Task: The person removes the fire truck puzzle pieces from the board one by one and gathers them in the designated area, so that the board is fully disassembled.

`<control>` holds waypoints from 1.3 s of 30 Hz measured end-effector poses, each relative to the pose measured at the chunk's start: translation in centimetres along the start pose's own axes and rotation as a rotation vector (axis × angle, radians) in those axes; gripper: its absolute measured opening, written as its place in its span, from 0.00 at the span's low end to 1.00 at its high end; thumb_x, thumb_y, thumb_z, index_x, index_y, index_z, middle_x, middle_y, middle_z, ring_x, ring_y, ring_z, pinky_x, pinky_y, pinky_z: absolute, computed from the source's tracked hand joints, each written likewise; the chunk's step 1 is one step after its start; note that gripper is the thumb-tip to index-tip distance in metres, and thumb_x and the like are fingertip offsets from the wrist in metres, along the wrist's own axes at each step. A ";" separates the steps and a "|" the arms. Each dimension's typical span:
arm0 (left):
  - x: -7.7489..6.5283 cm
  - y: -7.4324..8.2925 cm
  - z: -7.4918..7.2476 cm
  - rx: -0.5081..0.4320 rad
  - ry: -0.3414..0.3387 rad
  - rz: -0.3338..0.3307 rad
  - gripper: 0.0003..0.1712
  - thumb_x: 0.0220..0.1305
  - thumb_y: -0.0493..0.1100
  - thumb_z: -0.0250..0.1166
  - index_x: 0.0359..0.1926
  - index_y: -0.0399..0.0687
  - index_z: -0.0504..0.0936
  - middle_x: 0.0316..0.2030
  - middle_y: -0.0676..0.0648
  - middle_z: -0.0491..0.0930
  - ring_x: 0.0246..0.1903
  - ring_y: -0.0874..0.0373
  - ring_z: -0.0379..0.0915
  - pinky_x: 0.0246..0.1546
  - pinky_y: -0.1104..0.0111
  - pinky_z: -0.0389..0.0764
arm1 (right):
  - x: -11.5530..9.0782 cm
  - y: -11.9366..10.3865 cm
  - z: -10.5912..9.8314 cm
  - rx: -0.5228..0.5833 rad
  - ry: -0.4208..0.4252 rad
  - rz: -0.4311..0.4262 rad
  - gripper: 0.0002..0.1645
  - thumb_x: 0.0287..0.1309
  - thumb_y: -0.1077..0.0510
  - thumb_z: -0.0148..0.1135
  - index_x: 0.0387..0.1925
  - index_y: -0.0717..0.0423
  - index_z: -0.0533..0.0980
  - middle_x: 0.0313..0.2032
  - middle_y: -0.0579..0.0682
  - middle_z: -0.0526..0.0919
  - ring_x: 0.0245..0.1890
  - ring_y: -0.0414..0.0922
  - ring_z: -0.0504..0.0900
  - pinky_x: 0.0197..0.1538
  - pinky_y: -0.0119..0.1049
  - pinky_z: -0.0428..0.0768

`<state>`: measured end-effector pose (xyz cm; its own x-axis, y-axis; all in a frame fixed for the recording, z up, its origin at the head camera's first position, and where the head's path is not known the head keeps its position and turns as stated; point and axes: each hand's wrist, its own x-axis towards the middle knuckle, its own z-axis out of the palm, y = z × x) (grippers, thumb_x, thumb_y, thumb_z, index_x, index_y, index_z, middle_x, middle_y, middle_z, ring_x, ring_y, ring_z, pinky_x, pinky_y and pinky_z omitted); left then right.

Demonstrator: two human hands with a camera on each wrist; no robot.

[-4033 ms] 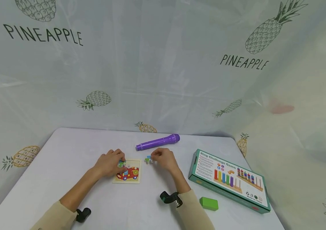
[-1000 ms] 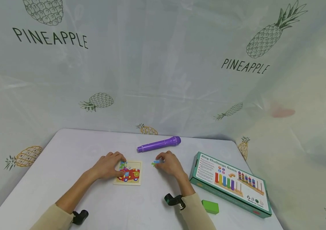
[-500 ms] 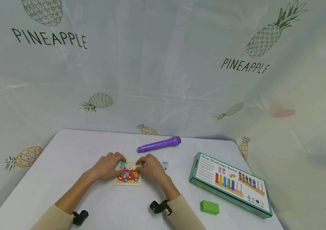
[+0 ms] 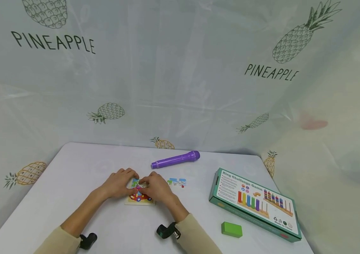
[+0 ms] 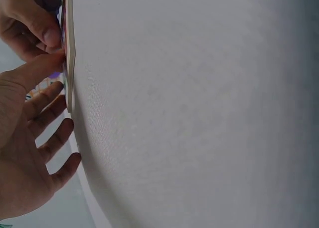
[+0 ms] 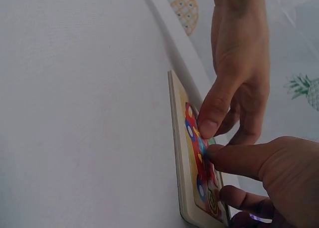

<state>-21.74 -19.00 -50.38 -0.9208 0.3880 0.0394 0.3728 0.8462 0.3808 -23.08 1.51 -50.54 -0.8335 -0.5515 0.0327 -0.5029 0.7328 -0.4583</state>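
Note:
A small square wooden jigsaw puzzle point(image 4: 140, 203) with a red car picture lies on the white table. My left hand point(image 4: 116, 183) rests on its left side, thumb on the picture and loosely spread fingers along the far edge. My right hand point(image 4: 157, 187) reaches over the puzzle from the right, thumb and bent index finger down on its upper middle. In the right wrist view the two thumbs point(image 6: 239, 158) meet above the car picture point(image 6: 199, 158). I cannot tell if a piece sits between the right fingertips. Several loose puzzle pieces point(image 4: 177, 182) lie right of the board.
Behind the puzzle lies a purple toy microphone point(image 4: 175, 159). A green-edged Ring Challenge Game box point(image 4: 256, 203) stands at the right, with a green block point(image 4: 231, 229) near its front corner. A pineapple-print curtain point(image 4: 180, 88) hangs behind the table.
My right hand has moved left from the loose pieces onto the puzzle, then further across it, uncovering those pieces. My left hand has stayed on the puzzle's left side.

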 end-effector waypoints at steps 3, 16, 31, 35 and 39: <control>0.0 0.0 0.0 -0.006 0.000 -0.003 0.26 0.54 0.55 0.76 0.52 0.53 0.80 0.55 0.49 0.78 0.54 0.44 0.72 0.47 0.43 0.74 | 0.0 -0.2 -0.1 0.010 -0.008 0.004 0.17 0.60 0.45 0.70 0.49 0.44 0.86 0.34 0.41 0.76 0.32 0.34 0.70 0.36 0.27 0.69; 0.1 0.2 -0.2 -0.018 -0.005 -0.018 0.27 0.53 0.54 0.77 0.52 0.52 0.80 0.54 0.50 0.78 0.53 0.45 0.71 0.46 0.43 0.73 | 0.1 -0.2 -0.3 0.026 -0.010 -0.005 0.17 0.60 0.45 0.70 0.48 0.45 0.85 0.35 0.43 0.78 0.32 0.34 0.70 0.37 0.27 0.70; 0.2 0.0 0.0 -0.029 -0.014 -0.033 0.28 0.53 0.55 0.76 0.53 0.54 0.79 0.56 0.50 0.78 0.54 0.46 0.71 0.48 0.43 0.73 | 0.6 -0.1 0.4 0.047 0.014 0.044 0.22 0.64 0.46 0.66 0.57 0.47 0.82 0.32 0.40 0.75 0.30 0.35 0.70 0.35 0.27 0.69; 0.2 0.1 -0.1 -0.031 -0.006 -0.025 0.30 0.53 0.55 0.76 0.55 0.53 0.79 0.56 0.49 0.78 0.54 0.45 0.71 0.47 0.42 0.73 | 0.6 -0.2 0.3 0.064 0.018 0.055 0.22 0.64 0.45 0.66 0.57 0.47 0.82 0.34 0.40 0.76 0.30 0.35 0.70 0.35 0.27 0.70; 0.1 0.2 -0.4 -0.031 -0.005 -0.022 0.31 0.53 0.54 0.76 0.56 0.52 0.79 0.57 0.49 0.78 0.54 0.44 0.71 0.47 0.42 0.73 | 0.5 -0.3 0.2 0.087 0.026 0.067 0.21 0.64 0.46 0.66 0.57 0.47 0.81 0.35 0.41 0.77 0.31 0.35 0.71 0.36 0.28 0.71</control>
<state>-21.81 -18.89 -49.96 -0.9280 0.3717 0.0263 0.3491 0.8425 0.4102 -23.29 0.95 -50.57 -0.8707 -0.4913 0.0223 -0.4253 0.7295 -0.5357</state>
